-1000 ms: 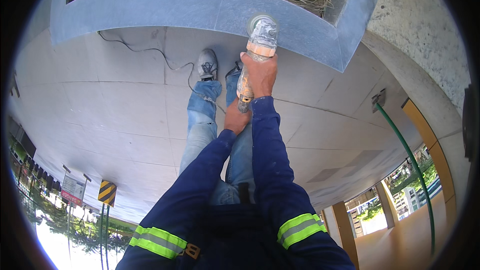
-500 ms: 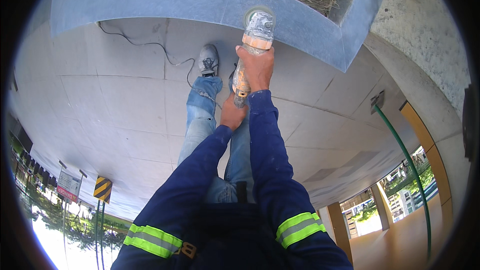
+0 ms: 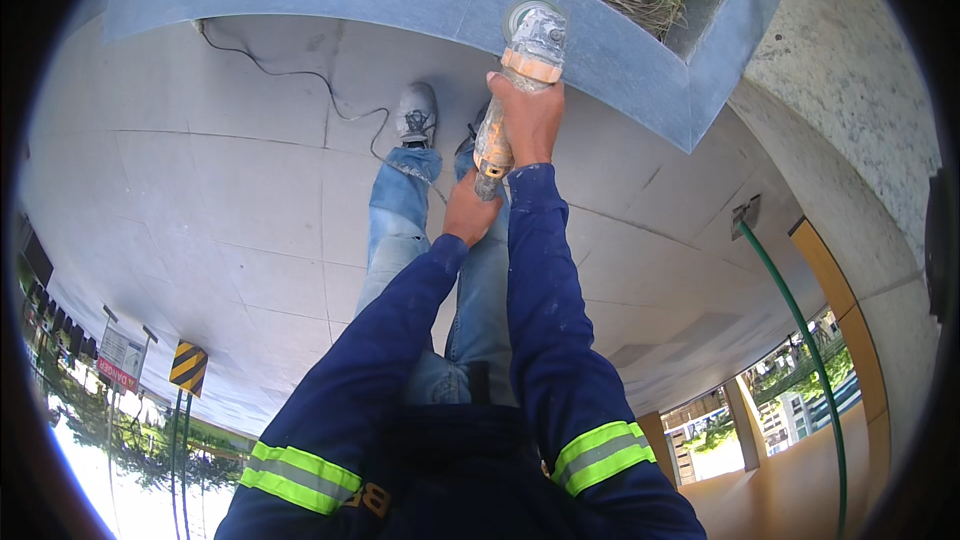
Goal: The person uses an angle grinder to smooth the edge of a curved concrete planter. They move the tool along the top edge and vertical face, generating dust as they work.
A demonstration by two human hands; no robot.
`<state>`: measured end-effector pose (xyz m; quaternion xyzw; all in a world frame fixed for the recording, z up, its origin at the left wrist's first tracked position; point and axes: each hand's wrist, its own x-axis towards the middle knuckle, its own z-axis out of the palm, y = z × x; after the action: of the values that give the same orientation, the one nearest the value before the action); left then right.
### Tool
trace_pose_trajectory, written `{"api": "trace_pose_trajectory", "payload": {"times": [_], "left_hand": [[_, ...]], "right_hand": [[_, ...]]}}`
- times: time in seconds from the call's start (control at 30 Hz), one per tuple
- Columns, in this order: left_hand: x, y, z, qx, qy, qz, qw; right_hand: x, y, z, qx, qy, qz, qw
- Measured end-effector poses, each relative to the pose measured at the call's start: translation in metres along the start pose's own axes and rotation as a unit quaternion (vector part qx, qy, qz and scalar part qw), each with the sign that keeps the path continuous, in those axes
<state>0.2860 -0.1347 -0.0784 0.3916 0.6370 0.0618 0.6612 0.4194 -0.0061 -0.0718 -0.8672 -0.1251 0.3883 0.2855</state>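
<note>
I have my right grip (image 3: 530, 122) clamped around the angle grinder (image 3: 533, 64); just beyond that grip, its disc (image 3: 514, 17) sits over the blue-grey ledge (image 3: 640, 75). My left grip (image 3: 472, 210), behind, clasps the tail.

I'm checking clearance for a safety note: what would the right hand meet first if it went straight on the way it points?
Apart from the grinder it holds, the right hand would probably meet the blue-grey ledge first, though depth is hard to judge.

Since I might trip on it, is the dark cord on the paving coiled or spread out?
Spread out: the cord runs across the paving in loose bends, beside the left shoe.
</note>
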Motion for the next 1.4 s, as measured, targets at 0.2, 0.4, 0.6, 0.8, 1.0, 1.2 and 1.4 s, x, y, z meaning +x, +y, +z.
{"api": "trace_pose_trajectory", "payload": {"times": [0.2, 0.4, 0.6, 0.8, 1.0, 1.2, 1.4], "left_hand": [[-0.008, 0.000, 0.003, 0.039, -0.020, 0.015, 0.999], [0.014, 0.010, 0.005, 0.010, 0.001, 0.020, 1.000], [-0.004, -0.031, -0.014, -0.057, 0.008, 0.018, 0.998], [-0.043, -0.061, -0.010, -0.079, -0.009, -0.021, 0.997], [-0.030, -0.033, 0.010, 0.061, -0.067, -0.005, 0.996], [-0.015, -0.036, 0.012, 0.019, -0.025, 0.013, 0.999], [-0.025, -0.052, -0.023, -0.054, -0.016, 0.044, 0.997]], "right_hand": [[0.004, 0.022, -0.012, 0.050, 0.027, -0.021, 0.998], [0.018, -0.006, -0.004, 0.014, 0.001, -0.040, 0.999], [-0.031, -0.015, 0.020, -0.071, -0.018, 0.009, 0.997], [-0.059, 0.024, 0.013, -0.053, 0.008, 0.031, 0.998], [-0.023, 0.060, -0.030, 0.048, 0.075, 0.007, 0.996], [-0.016, 0.032, -0.016, 0.029, 0.041, 0.004, 0.999], [-0.052, 0.004, 0.021, -0.106, -0.018, 0.035, 0.994]]}}
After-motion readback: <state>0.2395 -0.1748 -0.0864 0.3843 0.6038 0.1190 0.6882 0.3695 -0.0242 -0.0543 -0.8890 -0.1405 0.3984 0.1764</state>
